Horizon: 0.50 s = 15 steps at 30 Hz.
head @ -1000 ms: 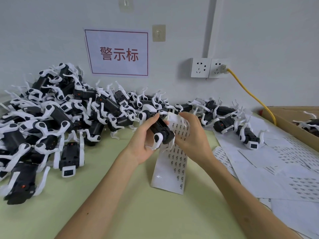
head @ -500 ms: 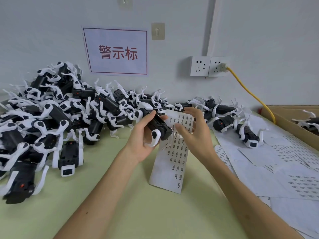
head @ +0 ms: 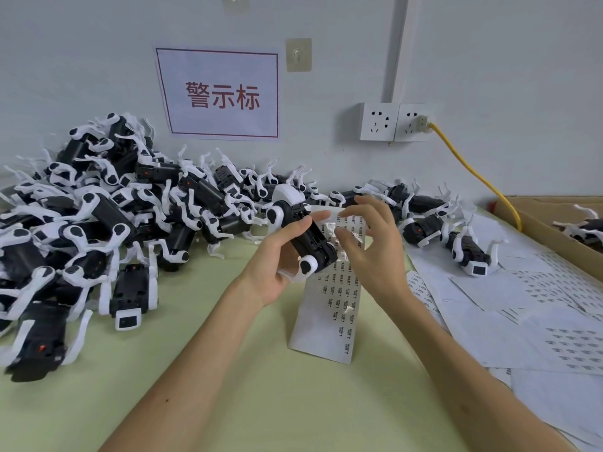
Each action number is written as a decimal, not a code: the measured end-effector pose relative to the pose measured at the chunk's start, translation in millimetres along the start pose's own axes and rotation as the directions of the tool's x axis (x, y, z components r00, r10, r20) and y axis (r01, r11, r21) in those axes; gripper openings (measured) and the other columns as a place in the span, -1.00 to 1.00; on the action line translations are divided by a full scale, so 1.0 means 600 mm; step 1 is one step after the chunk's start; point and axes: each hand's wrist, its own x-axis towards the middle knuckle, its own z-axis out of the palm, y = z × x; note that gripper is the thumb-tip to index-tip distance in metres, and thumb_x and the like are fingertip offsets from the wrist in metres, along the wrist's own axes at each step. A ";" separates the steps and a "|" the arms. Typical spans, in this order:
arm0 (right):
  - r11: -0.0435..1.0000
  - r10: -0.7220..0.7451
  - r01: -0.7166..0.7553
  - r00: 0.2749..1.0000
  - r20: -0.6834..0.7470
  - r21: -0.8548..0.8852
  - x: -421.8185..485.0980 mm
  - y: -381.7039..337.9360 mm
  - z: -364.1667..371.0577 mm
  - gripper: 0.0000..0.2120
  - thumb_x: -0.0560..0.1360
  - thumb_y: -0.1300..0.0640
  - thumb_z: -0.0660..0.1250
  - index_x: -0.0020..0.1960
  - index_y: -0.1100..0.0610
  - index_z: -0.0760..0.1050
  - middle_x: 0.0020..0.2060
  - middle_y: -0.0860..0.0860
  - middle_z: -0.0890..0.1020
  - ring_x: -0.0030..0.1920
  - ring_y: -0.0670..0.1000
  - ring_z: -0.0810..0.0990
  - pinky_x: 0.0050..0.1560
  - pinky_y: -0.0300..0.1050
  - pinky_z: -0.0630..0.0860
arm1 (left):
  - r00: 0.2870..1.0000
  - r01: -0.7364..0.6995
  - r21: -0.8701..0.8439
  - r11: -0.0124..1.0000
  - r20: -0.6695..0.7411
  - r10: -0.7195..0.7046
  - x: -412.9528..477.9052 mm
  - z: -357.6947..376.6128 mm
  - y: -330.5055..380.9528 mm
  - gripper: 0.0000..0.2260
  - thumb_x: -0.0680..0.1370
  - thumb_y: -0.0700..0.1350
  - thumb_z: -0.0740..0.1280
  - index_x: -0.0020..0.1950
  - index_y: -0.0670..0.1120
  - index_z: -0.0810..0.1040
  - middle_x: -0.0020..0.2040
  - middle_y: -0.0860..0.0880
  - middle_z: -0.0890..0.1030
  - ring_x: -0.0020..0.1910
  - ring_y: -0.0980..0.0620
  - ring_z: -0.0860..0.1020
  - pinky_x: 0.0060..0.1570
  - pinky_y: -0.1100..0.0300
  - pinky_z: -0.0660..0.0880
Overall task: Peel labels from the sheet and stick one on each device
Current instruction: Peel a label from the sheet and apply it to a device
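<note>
My left hand point(head: 277, 259) grips a black device with white legs point(head: 305, 238), held tilted above the green table. A long white label sheet point(head: 329, 308) with rows of small printed labels hangs down from behind the device to the table. My right hand point(head: 372, 249) is just right of the device with its fingers spread and loosely bent. Its thumb lies against the upper part of the sheet. I cannot tell whether a peeled label is on a fingertip.
A big pile of the same devices point(head: 114, 210) fills the left and back of the table, and a few more point(head: 470, 256) lie at the right. Loose white sheets point(head: 528, 308) cover the right side. A cardboard box point(head: 535, 220) and a yellow cable point(head: 473, 171) are at far right.
My right hand has let go of the sheet's top and spread its fingers. My left hand has raised and turned the device a little.
</note>
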 end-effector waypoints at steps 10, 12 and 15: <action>0.997 -0.021 0.017 0.999 -0.050 -0.074 0.002 0.003 -0.004 -0.82 0.44 0.23 0.55 0.03 0.10 0.68 0.12 -0.02 0.56 0.18 -0.12 0.48 0.17 -0.43 0.32 | 0.998 -0.011 0.055 0.998 0.061 0.008 -0.002 0.007 0.000 -0.68 0.53 0.01 0.36 0.26 0.03 0.69 0.08 -0.10 0.67 0.08 -0.04 0.64 0.18 0.06 0.60; 0.995 -0.021 0.016 0.998 -0.051 -0.094 0.002 0.003 -0.005 -0.84 0.45 0.24 0.55 0.01 0.10 0.70 0.06 -0.03 0.59 0.13 -0.10 0.49 0.14 -0.39 0.34 | 0.998 -0.021 0.112 0.993 0.053 0.015 -0.001 0.007 -0.003 -0.66 0.52 0.00 0.38 0.28 0.03 0.68 0.16 -0.11 0.66 0.18 -0.09 0.61 0.35 -0.05 0.49; 0.997 -0.006 0.003 0.999 -0.034 -0.074 0.001 0.002 -0.005 -0.89 0.47 0.23 0.53 -0.01 0.10 0.71 -0.07 -0.09 0.60 -0.05 -0.20 0.53 -0.01 -0.41 0.37 | 0.999 -0.036 0.208 0.977 0.006 0.035 0.000 0.006 -0.007 -0.61 0.50 0.01 0.40 0.33 0.04 0.65 0.26 -0.11 0.66 0.30 -0.18 0.59 0.46 -0.15 0.39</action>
